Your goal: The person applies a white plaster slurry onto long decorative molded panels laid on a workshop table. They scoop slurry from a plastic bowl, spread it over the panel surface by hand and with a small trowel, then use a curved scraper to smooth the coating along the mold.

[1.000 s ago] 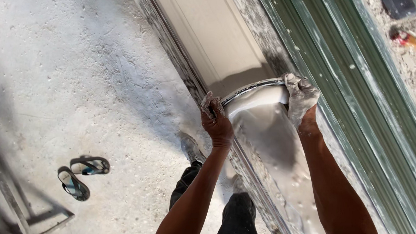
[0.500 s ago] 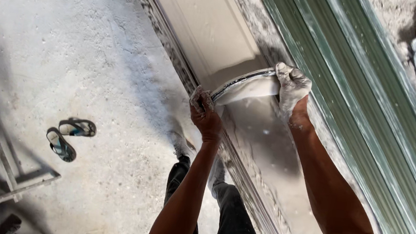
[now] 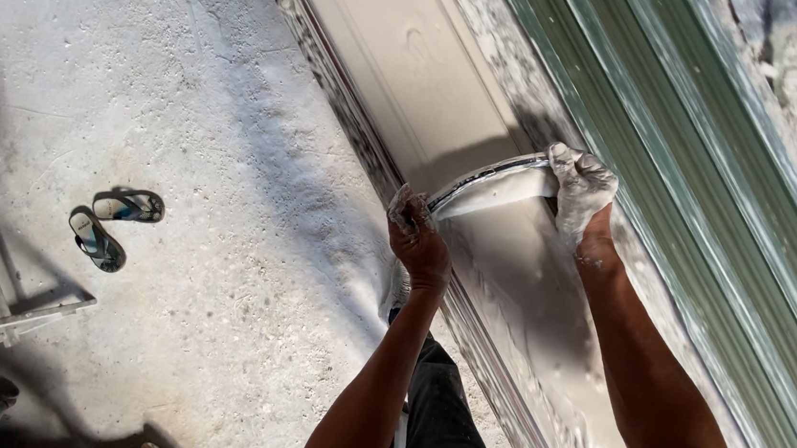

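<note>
My left hand [image 3: 416,240] and plaster-caked right hand [image 3: 579,187] each clench an end of the curved metal profile blade [image 3: 494,179] pressed onto the wet plaster strip [image 3: 527,293].

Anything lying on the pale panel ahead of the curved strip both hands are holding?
Nothing visible does. The left hand and right hand grip the ends of the curved metal strip, which spans the wet plaster; the smooth cream moulded panel beyond it looks bare.
</note>
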